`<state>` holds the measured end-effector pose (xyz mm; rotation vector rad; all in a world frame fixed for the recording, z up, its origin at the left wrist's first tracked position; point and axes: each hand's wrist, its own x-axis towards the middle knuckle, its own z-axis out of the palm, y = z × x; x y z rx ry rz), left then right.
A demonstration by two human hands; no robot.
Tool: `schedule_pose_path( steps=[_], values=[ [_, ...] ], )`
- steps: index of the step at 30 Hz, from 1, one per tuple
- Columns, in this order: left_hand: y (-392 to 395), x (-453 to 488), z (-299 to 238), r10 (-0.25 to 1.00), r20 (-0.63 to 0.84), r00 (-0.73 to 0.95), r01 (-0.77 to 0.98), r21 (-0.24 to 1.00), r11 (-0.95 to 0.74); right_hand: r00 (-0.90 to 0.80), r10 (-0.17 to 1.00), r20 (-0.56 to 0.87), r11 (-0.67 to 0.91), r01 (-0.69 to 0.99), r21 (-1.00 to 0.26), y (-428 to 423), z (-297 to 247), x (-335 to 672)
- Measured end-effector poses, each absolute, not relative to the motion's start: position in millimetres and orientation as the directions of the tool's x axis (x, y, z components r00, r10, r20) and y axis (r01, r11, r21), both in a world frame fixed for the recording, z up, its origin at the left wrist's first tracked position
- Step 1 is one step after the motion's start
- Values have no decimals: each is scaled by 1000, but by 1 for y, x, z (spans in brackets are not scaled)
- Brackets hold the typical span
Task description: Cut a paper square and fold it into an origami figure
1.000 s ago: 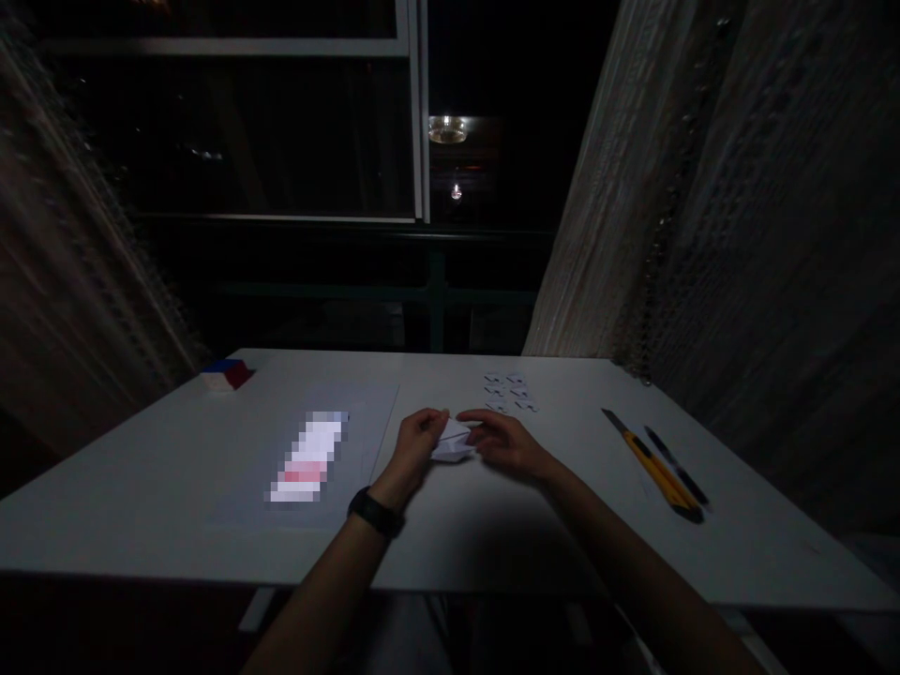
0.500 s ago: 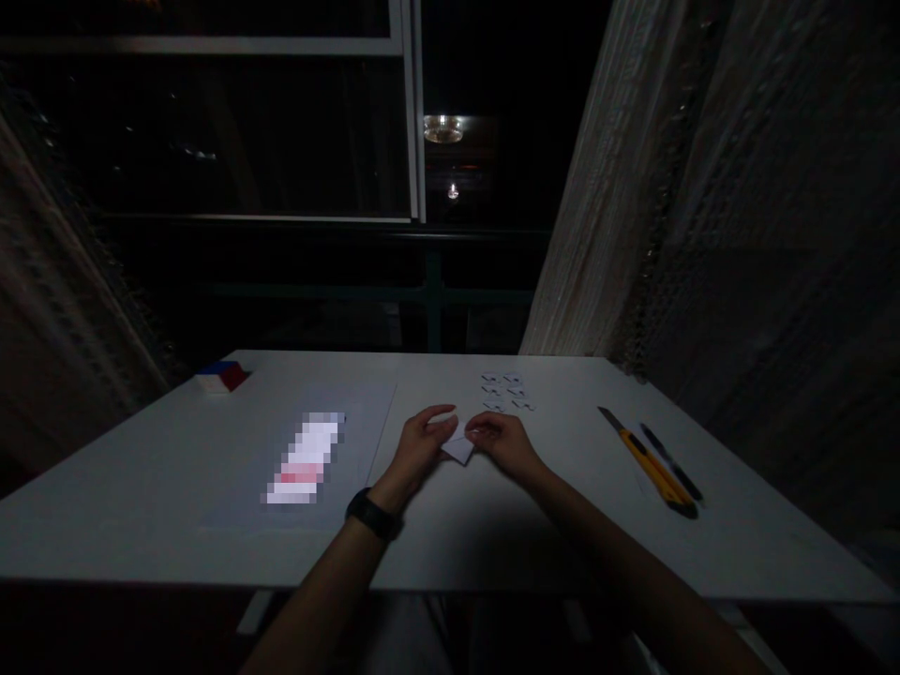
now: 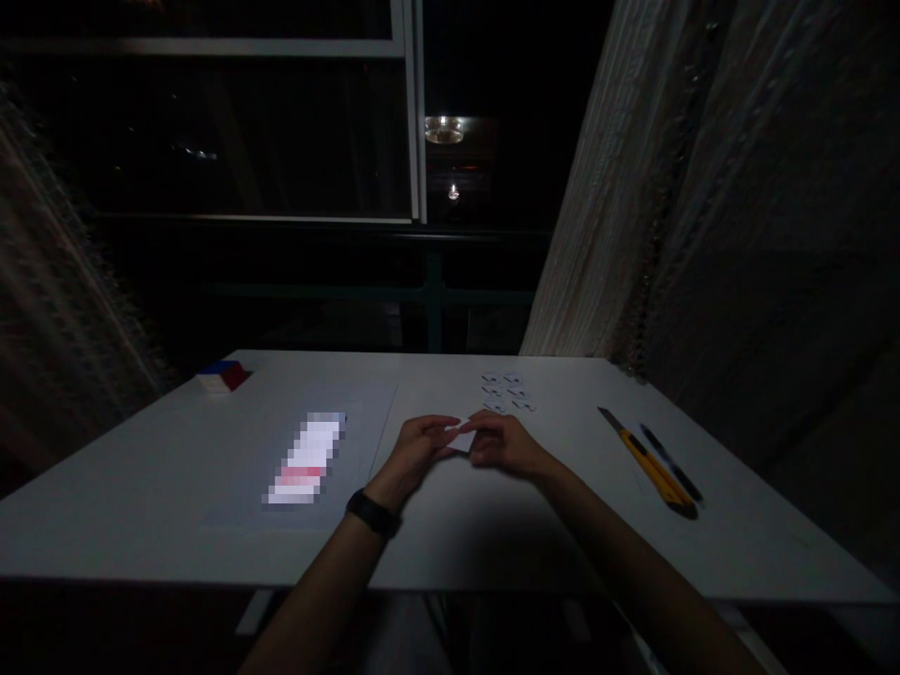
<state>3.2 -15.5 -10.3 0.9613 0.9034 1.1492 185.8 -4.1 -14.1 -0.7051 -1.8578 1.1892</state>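
A small white piece of paper (image 3: 462, 441) is pinched between both hands above the middle of the white table (image 3: 534, 553). My left hand (image 3: 420, 445), with a dark band on its wrist, grips the paper's left side. On its right side, my right hand (image 3: 502, 443) holds it with thumb and fingers closed. Dim light hides whether the paper has a crease. Just beyond my hands lie several small folded paper pieces (image 3: 517, 392) with dark marks, set out in two columns.
A yellow utility knife (image 3: 653, 469) with its blade out lies at the right, beside a dark pen (image 3: 667, 459). At the left, a bright blurred-out screen (image 3: 306, 459) rests on a large sheet (image 3: 376, 412). A puzzle cube (image 3: 221, 376) sits at the far left.
The paper has turned between my fingers, its lower corner no longer pointing down toward me. My right hand's fingers have shifted around its right side. Things on the table have stayed put.
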Motion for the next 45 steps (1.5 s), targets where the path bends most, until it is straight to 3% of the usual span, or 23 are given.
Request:
schedule_pose_path(
  steps=[4,9,16,20,25,29,33,37,40,45],
  values=[
    [-16,0,-8,949,-142,283,-377,893,246,-501,793,347,448,93,-889,-1,-13,188],
    [-19,0,-7,896,-115,429,-400,865,302,-427,832,354,472,208,-857,-2,-8,189],
    [-20,3,-8,919,-101,382,-392,883,260,-297,933,205,279,232,-932,1,-9,191],
    [-19,8,-12,939,-26,342,-299,945,135,-200,966,166,203,177,-963,3,-13,188],
    [-15,14,-15,987,60,151,-68,996,-50,-146,979,144,147,10,-989,3,-18,183],
    [-16,15,-14,976,70,206,-224,974,-23,-141,982,124,106,-130,-986,2,-21,180],
    [-19,16,-11,961,95,258,-259,966,-26,-88,991,101,90,-124,-988,1,-21,176],
    [-17,15,-12,973,173,152,6,984,-176,-88,988,128,125,-33,-992,-1,-19,173],
    [-14,12,-16,954,272,125,226,929,-295,-133,976,170,181,77,-980,-3,-20,173],
    [-17,10,-15,922,373,104,432,818,-379,-136,958,252,283,301,-911,-5,-20,174]
  ],
)
